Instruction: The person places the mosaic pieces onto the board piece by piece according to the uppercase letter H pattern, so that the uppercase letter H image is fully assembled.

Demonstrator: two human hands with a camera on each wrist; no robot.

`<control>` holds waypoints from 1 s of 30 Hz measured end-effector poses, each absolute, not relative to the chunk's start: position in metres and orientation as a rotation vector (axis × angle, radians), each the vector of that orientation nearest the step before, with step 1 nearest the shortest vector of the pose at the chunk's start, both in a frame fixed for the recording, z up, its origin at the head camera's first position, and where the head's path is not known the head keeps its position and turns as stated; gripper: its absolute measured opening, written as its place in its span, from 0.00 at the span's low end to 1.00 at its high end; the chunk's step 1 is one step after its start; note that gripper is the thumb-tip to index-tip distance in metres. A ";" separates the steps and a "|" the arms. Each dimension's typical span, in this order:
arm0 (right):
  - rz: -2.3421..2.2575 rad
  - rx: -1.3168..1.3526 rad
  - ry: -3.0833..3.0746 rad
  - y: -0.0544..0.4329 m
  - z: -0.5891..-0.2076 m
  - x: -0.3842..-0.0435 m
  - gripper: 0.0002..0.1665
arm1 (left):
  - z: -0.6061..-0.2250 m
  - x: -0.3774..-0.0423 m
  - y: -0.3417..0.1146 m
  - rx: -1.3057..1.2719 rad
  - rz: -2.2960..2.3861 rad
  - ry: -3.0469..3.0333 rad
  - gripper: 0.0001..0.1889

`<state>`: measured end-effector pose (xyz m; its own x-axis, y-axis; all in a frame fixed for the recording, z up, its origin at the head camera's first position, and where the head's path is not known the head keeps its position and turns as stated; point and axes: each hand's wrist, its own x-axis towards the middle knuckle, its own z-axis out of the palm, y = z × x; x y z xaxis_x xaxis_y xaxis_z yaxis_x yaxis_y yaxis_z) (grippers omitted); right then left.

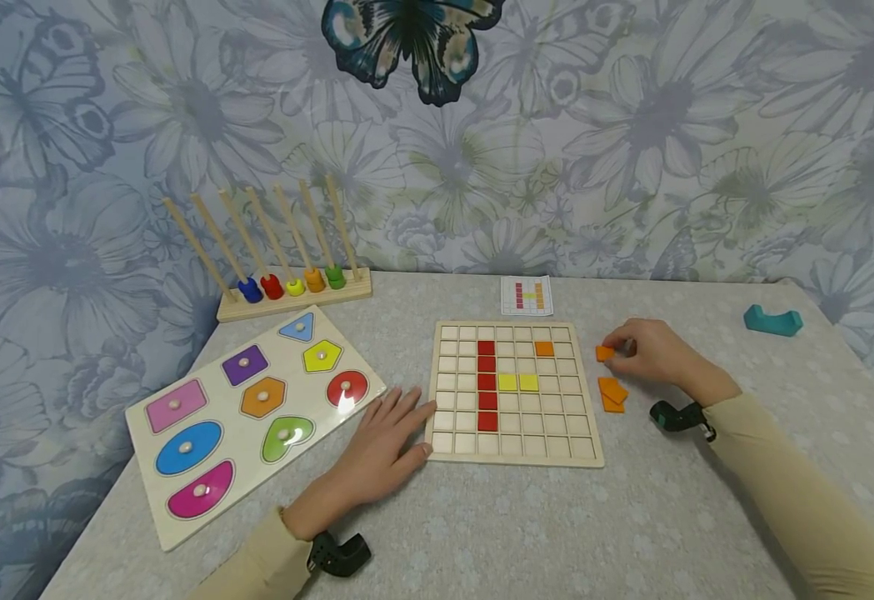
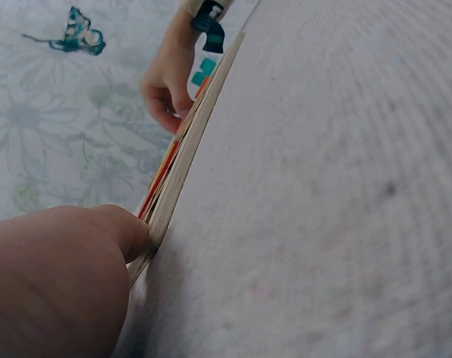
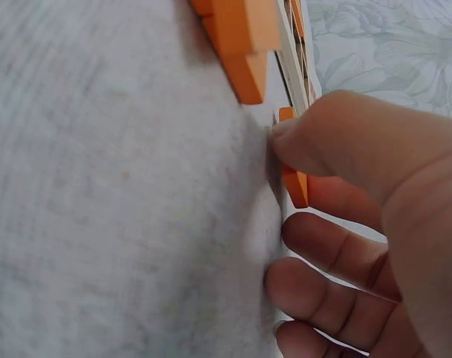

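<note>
A square wooden grid board [image 1: 511,457] lies flat, bearing a column of several red tiles [image 1: 486,382], two yellow tiles [image 1: 518,382] and one orange tile [image 1: 544,348]. Right of the board, my right hand [image 1: 657,354] pinches a separate orange square tile [image 1: 605,354] between thumb and index finger, at the tabletop. Below that hand sits a small pile of loose orange tiles [image 1: 612,393], partly overlapping. With fingers spread, my left hand [image 1: 384,446] rests on the table; its thumb and index finger touch the board's left edge.
A small pattern card [image 1: 526,296] lies behind the board. At left is a shape puzzle [image 1: 257,450] with knobbed pieces, in front of a wooden peg stand [image 1: 294,302] holding coloured beads. A teal block [image 1: 772,321] lies far right, near the patterned wall covering.
</note>
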<state>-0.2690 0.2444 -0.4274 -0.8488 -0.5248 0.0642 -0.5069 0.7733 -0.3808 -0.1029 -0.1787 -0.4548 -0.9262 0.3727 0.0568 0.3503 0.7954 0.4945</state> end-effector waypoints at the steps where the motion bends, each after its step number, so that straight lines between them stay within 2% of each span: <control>1: -0.605 -0.837 2.913 0.245 -0.427 -0.269 0.15 | -0.455 -0.103 -0.179 0.591 0.795 2.935 0.29; 21: -0.576 -0.763 2.896 0.237 -0.420 -0.269 0.18 | -0.457 -0.101 -0.178 0.590 0.800 2.962 0.30; 30: -0.559 -0.821 2.897 0.226 -0.416 -0.267 0.17 | -0.458 -0.103 -0.179 0.574 0.789 2.942 0.30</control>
